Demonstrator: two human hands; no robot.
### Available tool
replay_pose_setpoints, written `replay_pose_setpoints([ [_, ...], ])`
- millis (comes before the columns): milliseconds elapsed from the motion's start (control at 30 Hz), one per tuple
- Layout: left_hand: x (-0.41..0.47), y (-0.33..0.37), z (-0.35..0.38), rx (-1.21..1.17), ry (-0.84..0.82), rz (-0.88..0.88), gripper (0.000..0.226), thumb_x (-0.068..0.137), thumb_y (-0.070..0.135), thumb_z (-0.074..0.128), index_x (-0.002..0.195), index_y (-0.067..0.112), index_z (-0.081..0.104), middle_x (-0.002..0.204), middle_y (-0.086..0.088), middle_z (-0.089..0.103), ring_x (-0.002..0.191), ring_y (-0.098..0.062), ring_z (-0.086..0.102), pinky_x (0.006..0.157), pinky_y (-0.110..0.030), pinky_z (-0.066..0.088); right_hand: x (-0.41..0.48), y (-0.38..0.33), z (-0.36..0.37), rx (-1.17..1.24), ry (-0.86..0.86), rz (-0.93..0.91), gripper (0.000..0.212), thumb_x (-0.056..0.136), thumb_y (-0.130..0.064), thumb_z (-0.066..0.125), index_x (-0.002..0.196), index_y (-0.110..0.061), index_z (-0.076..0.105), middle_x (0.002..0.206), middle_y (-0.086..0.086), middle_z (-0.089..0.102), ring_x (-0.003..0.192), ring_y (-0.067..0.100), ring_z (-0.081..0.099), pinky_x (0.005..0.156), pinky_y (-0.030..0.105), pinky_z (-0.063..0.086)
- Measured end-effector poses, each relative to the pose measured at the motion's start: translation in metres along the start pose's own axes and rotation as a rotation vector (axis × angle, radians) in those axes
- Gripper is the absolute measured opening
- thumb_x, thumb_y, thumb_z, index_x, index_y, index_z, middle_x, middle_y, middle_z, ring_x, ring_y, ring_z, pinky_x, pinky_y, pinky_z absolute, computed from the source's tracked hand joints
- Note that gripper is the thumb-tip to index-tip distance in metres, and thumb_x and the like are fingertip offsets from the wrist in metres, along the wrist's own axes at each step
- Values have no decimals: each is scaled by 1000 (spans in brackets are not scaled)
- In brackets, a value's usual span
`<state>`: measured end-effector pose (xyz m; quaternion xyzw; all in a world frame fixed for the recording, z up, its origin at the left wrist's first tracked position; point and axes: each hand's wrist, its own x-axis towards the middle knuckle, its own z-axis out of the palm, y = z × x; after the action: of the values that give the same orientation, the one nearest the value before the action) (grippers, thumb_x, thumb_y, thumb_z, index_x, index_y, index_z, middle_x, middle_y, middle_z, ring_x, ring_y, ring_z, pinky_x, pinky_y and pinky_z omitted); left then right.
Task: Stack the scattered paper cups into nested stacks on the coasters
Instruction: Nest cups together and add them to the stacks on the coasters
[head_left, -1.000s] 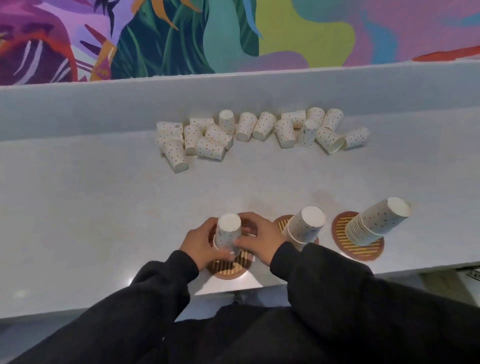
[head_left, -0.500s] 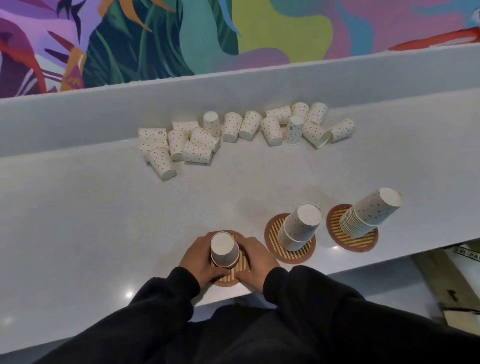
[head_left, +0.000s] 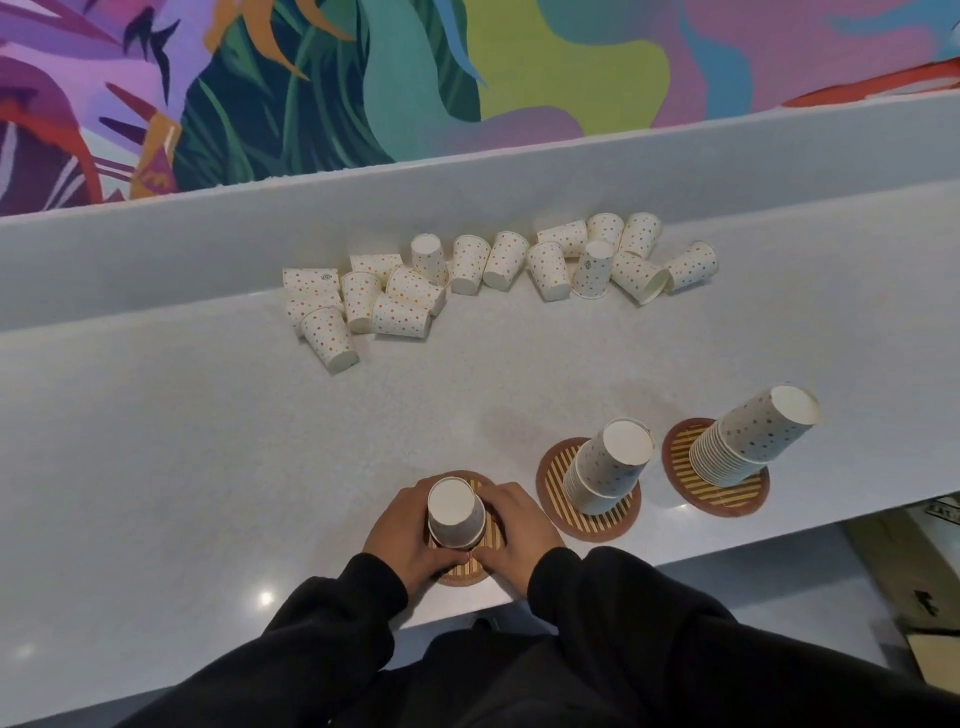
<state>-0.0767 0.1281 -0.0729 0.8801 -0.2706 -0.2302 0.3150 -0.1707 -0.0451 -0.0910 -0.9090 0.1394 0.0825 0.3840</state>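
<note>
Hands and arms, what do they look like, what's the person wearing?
The left hand and right hand are bare: no gloves, rings or watch visible. Plain black long sleeves, the left sleeve and right sleeve, reach the wrists, with no markings.

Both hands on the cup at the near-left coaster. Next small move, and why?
Probably let go and send one hand to the nearest loose cup. The upturned cup already sits on its coaster, with the left hand and right hand gripping its sides, while many cups lie scattered at the back of the counter.
</note>
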Motion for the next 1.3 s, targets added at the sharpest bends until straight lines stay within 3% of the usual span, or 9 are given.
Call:
replay_pose_setpoints([
  [433,9,-5,-5,36,-21,27,86,62,46,92,130,48,39,120,24,51,112,-3,49,98,-23,39,6,0,-2,-3,9,-3,73,80,-34,80,145,-26,47,138,-5,49,127,10,47,103,15,33],
  [600,6,-4,-5,25,-15,44,79,63,46,92,118,61,38,114,41,42,106,5,47,92,-12,35,7,-1,-4,-3,3,-1,72,80,-34,80,144,-26,48,137,-6,49,126,10,48,103,15,34],
  [733,5,-1,-8,-8,-3,48,79,62,38,94,114,61,39,113,41,41,107,1,48,90,-7,33,8,-3,-6,-12,1,12,70,79,-37,80,141,-29,49,135,-8,50,122,9,50,100,16,37],
  [833,6,7,-13,-48,-25,53,84,63,29,94,114,66,39,112,41,42,104,14,49,87,0,31,9,-7,-11,-20,-24,29,69,78,-37,80,140,-29,50,131,-9,50,117,8,51,96,16,39],
  [900,5,9,-14,-80,-61,48,93,61,27,94,125,64,37,118,39,44,110,20,46,94,-1,32,8,-8,-15,-16,-50,51,68,78,-36,79,139,-32,50,128,-10,51,112,6,52,99,20,45],
  [1000,3,4,-27,-77,-140,1,115,59,38,89,153,46,23,141,25,44,129,3,42,112,-22,35,6,-20,-28,12,-46,63,68,82,-29,74,142,-42,43,131,-12,54,117,9,56,105,30,50],
  [1100,6,-8,-58,-38,-76,18,97,69,48,76,153,45,30,140,23,50,126,7,48,111,-24,41,-5,-49,-66,45,-48,68,81,87,-16,73,153,-39,31,128,-14,52,107,9,60,98,26,54],
  [1167,13,-21,-85,-20,55,48,74,81,31,73,146,47,41,133,26,55,120,13,51,108,-24,44,-16,-78,-106,98,-35,0,83,85,-18,76,151,-43,33,121,-18,53,96,9,63,88,24,58],
  [1300,49,-44,-138,71,269,70,54,87,5,68,133,32,60,126,16,62,113,-2,60,100,-30,51,-12,-133,-183,286,-26,-88,63,80,-17,83,133,-39,56,111,-12,65,90,9,70,81,28,61],
])
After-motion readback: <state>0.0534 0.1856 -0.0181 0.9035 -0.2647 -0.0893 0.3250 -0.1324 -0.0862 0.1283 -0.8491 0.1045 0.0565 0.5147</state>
